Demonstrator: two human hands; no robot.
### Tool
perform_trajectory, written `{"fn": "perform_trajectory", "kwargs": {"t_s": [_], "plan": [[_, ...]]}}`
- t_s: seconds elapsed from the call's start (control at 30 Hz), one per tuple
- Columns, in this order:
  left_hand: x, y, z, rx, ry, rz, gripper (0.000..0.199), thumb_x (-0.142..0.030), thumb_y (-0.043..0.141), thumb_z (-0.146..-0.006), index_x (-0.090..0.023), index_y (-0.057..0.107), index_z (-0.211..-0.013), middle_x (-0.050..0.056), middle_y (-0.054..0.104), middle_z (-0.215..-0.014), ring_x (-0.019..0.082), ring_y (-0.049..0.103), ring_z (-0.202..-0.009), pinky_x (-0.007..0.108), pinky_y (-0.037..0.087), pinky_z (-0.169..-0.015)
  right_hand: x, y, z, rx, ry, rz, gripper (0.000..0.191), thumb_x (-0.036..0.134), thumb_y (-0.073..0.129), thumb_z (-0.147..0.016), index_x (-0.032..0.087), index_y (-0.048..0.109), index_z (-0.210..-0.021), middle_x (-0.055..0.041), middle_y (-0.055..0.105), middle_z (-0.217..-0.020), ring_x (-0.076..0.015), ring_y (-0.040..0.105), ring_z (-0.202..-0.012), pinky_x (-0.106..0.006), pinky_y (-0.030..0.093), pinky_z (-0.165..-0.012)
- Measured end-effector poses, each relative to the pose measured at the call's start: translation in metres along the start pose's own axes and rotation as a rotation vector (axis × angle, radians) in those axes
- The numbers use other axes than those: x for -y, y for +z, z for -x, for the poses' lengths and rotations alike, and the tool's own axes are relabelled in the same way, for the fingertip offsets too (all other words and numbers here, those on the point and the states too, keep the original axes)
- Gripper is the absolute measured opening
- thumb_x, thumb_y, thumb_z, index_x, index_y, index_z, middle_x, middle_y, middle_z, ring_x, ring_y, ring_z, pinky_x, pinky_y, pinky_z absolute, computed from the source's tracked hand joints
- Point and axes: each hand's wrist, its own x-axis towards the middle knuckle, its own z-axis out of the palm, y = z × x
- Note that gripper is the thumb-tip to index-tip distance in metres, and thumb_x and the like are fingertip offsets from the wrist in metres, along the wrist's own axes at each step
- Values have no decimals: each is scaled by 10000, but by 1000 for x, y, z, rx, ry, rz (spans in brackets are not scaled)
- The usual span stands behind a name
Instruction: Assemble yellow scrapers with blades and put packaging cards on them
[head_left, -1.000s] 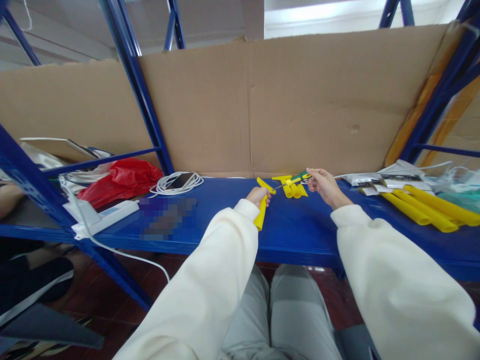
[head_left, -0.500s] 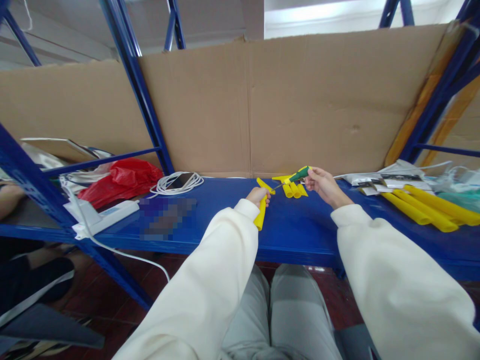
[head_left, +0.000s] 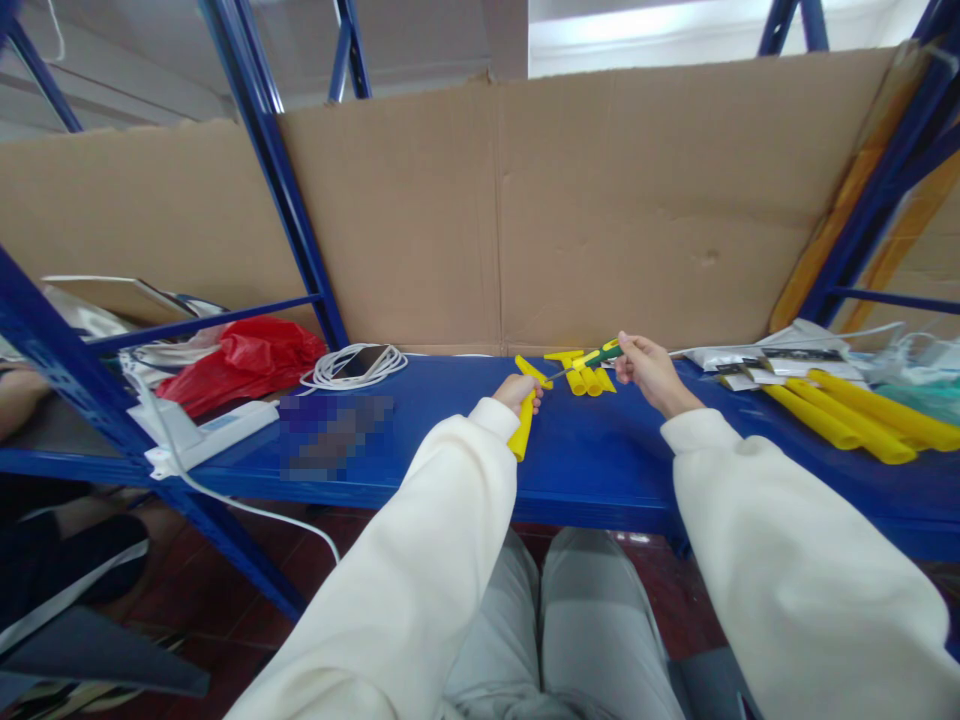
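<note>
My left hand (head_left: 517, 393) is closed around a yellow T-shaped plastic piece (head_left: 522, 432), its tube pointing down toward the shelf's front edge. In my right hand (head_left: 646, 368) is the end of a screwdriver (head_left: 604, 355) with a green and yellow handle, pinched between the fingers. The screwdriver's thin shaft reaches left to the top of the yellow piece; whether its tip sits in a screw is too small to tell. Behind the screwdriver, several similar yellow pieces (head_left: 576, 382) lie on the blue shelf (head_left: 600, 470), partly covered by it.
Several long yellow tubes (head_left: 847, 420) and silvery packets (head_left: 780, 355) lie on the right. To the left are a coiled white cable (head_left: 352, 370), a white power strip (head_left: 217, 435) and a red plastic bag (head_left: 247, 360). A cardboard panel (head_left: 600, 210) stands behind. Another person's arm (head_left: 21, 400) shows at far left.
The screwdriver handle has turned, showing a different mix of green and yellow, and my right fingers have shifted slightly right on its end. My left hand stays in place.
</note>
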Motion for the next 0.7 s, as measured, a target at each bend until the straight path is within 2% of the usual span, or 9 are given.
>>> {"fn": "perform_trajectory", "kwargs": {"t_s": [0.2,0.43,0.7], "plan": [[1,0,-2,-13,5,-2,204,-3,475,-827,-141,541,-692,-42,428,-466,77,363,-357,210,288,-408,1,0,-1,103,34,-75,434,573,772,-684,211,556,-788,27,582,-554,-88,509,-436,-198,402,-400],[0,0,0,-4,6,-13,230,0,461,-842,-148,516,-675,-40,425,-475,78,364,-365,213,292,-417,-4,-2,-3,-1,56,-9,519,622,785,-631,227,463,-728,55,539,-506,-75,467,-393,-186,369,-362],[2,-1,-3,13,12,7,237,7,457,-827,-155,499,-661,-37,438,-480,71,359,-356,205,275,-394,-3,1,-2,-44,27,-4,561,682,781,-564,218,525,-749,77,481,-431,-69,419,-359,-184,326,-332]]}}
